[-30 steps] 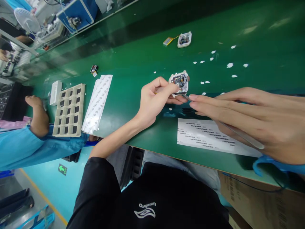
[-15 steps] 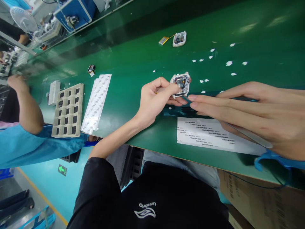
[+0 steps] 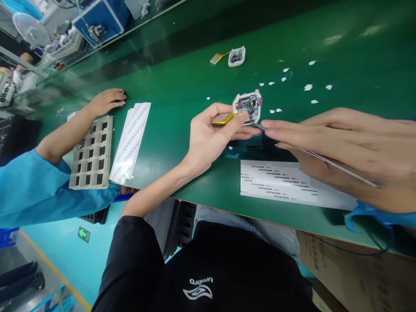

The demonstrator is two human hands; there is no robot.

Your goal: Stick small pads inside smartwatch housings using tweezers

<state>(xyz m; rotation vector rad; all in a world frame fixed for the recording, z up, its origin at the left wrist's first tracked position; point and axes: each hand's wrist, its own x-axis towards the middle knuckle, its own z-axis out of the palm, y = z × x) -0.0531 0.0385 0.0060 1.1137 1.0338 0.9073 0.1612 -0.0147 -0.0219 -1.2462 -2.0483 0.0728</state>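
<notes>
A white watch-shaped case (image 3: 247,104) with a circuit board inside is pinched between the thumb and fingers of my left hand (image 3: 208,136). A yellow-edged battery (image 3: 223,119) lies against that hand's fingers, left of the case. My right hand (image 3: 351,151) is closed on thin metal tweezers (image 3: 338,167), whose tip touches the lower edge of the board. Beyond my hands, a second white case (image 3: 236,56) lies on the green bench, joined by wires to another battery (image 3: 216,58).
A printed white sheet (image 3: 276,180) lies below my hands, with more sheets (image 3: 131,143) at left. Small white stickers dot the green bench (image 3: 182,86). A co-worker's hand (image 3: 105,102) reaches over a compartment tray (image 3: 91,154).
The battery beside my left hand shows more now, and the tweezers' tip has moved onto the case's lower edge. The co-worker's hand has reached right, where a small dark case lay.
</notes>
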